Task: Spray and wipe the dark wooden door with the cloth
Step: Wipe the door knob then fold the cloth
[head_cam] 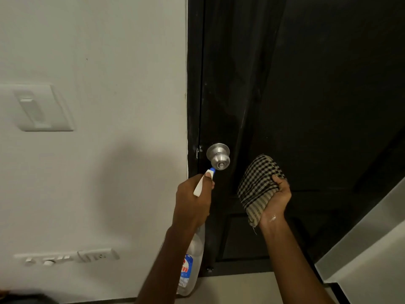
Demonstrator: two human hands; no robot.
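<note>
The left hand's (192,200) fingers wrap the spray bottle (191,266), its nozzle just under the steel knob (218,156). The right hand's (277,198) fingers clutch the checked cloth (256,187) (bunched) before the dark, streaked door (306,95). A white wall (109,62) lies left of them.

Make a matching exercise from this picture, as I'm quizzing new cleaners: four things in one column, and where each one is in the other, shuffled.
Things
1. bottle
2. cloth
3. knob
4. switch

Places
A. on the wall
B. gripped in the right hand
C. on the door
D. gripped in the left hand

Pairs: 1-D, 2-B, 3-C, 4-A
</note>
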